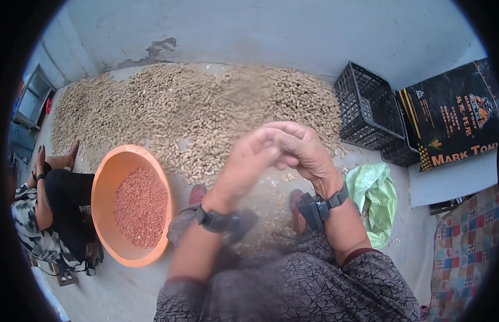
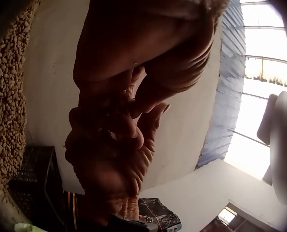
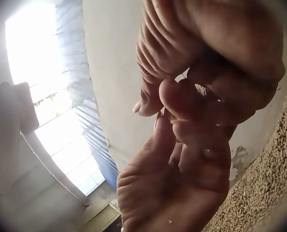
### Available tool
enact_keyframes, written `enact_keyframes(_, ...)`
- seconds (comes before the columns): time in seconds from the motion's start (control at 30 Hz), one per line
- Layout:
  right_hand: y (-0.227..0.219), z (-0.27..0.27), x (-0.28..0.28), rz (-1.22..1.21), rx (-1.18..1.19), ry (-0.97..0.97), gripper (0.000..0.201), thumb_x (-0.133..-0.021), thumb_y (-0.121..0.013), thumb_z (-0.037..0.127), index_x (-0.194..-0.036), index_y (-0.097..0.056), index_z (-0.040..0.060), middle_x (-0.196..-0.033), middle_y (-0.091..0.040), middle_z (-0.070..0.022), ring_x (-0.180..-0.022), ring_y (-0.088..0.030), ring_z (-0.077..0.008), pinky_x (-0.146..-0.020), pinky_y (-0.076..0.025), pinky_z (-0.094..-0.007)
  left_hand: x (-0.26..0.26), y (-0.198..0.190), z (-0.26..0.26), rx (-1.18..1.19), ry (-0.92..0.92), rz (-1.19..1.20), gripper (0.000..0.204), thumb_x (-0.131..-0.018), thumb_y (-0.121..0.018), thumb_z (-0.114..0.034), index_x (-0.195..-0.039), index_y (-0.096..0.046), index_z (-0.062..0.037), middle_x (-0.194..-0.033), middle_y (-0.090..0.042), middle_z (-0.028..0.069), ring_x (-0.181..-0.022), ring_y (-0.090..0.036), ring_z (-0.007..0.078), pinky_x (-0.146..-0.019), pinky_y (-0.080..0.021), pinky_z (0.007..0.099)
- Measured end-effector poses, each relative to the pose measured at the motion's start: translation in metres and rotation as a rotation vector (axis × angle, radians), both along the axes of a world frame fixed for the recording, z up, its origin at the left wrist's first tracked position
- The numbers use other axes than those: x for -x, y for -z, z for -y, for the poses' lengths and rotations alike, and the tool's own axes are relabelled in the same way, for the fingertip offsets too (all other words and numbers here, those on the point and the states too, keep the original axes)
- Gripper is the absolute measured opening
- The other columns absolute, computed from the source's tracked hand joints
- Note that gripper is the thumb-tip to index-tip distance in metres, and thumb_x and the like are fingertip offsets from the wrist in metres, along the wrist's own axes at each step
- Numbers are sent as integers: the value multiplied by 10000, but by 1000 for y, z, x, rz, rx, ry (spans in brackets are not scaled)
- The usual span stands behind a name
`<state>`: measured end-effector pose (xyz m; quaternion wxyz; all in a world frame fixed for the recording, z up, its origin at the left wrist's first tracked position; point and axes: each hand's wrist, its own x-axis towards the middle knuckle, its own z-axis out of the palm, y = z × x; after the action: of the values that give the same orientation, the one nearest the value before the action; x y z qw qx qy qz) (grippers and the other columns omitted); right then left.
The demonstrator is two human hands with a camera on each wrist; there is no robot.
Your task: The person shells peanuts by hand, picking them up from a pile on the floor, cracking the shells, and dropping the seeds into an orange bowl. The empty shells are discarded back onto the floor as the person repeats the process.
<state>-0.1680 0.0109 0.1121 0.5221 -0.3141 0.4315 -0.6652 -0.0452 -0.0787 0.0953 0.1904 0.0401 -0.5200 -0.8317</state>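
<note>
In front of the lap, my left hand (image 1: 248, 163) and my right hand (image 1: 305, 153) meet at the fingers, the left one blurred. Both wrist views show the fingers bent in against each other. The right hand (image 3: 216, 53) is above the left hand (image 3: 177, 179) in the right wrist view, where a tiny pale bit shows in a gap among the fingers. I cannot tell what they hold, as the fingers hide it. Beyond them a wide heap of unshelled peanuts (image 1: 179, 107) covers the floor. Shelled reddish peanuts (image 1: 141, 206) lie in an orange basin (image 1: 103, 212) at left.
A black plastic crate (image 1: 367, 107) stands against the wall at right, near a black printed sack (image 1: 453, 112). A light green bag (image 1: 375, 198) lies by my right forearm. Another person (image 1: 51, 214) sits left of the basin. A checked cloth (image 1: 466, 252) hangs at far right.
</note>
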Motion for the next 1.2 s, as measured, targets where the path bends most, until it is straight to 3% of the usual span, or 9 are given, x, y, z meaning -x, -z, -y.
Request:
enact_keyframes(0.2,-4,-4,8,-74,20,-174,368,-800,-644,184,-1052,-577,-77,-787,-586,-69,-571,-492,-80,-495,-409,-206,0,-10,-7,134,-39,57,276,-904,-516,-56,-1164,-545,32,-1060,-607,77,-842,-635,135,-703,-491,228)
enact_keyframes(0.5,-2,-7,9,-81,-54,-159,381,-754,-677,127,-1064,-569,-68,-810,-594,-76,-602,-521,-94,-507,-413,-207,-4,-15,-8,337,-69,67,280,-888,-523,-9,-1160,-552,51,-1052,-606,103,-884,-627,146,-735,-513,245)
enact_keyframes(0.6,0,-5,5,-76,-48,-78,351,-758,-674,121,-1041,-585,-67,-808,-595,-75,-609,-524,-90,-493,-402,-199,-5,-17,-12,253,-73,-42,211,-856,-517,24,-1053,-570,79,-1152,-553,71,-899,-581,108,-773,-514,229)
enact_keyframes(0.7,-5,-6,4,-113,-47,-27,300,-764,-666,107,-1001,-606,-68,-765,-592,-64,-569,-509,-82,-466,-381,-194,-6,-18,-14,135,-59,-52,212,-849,-505,35,-1046,-566,86,-1167,-548,82,-915,-583,125,-787,-511,238)
enact_keyframes(0.83,0,-3,5,-115,-62,-16,257,-773,-650,90,-974,-621,-68,-705,-582,-50,-512,-472,-66,-433,-345,-200,-3,-8,-12,134,-82,-33,238,-853,-496,35,-1079,-554,82,-1159,-557,84,-901,-597,139,-787,-511,241)
enact_keyframes(0.9,2,1,1,-117,-45,88,250,-787,-643,94,-975,-620,-70,-659,-564,-38,-469,-433,-57,-410,-309,-209,-1,-4,-7,200,-75,24,281,-859,-487,27,-1133,-544,63,-1131,-573,79,-880,-613,138,-784,-513,243)
enact_keyframes(1.0,6,2,13,110,-70,-35,231,-805,-642,117,-945,-620,-65,-646,-548,-31,-470,-428,-60,-417,-313,-208,3,-8,-5,180,-63,20,313,-871,-481,15,-1177,-537,45,-1095,-591,77,-857,-621,131,-775,-515,244)
enact_keyframes(1.13,4,2,12,113,-40,-84,238,-807,-658,145,-923,-604,-56,-650,-538,-24,-488,-443,-63,-434,-336,-200,3,-16,-3,102,-33,-5,335,-878,-537,-43,-1196,-521,61,-1011,-625,82,-880,-616,127,-772,-505,258)
enact_keyframes(1.2,1,-2,9,-64,-84,-33,246,-787,-682,139,-918,-584,-45,-664,-537,-19,-513,-455,-60,-450,-349,-192,1,-19,-4,119,-42,48,354,-866,-527,-7,-1212,-508,63,-1038,-618,79,-902,-610,123,-781,-501,250)
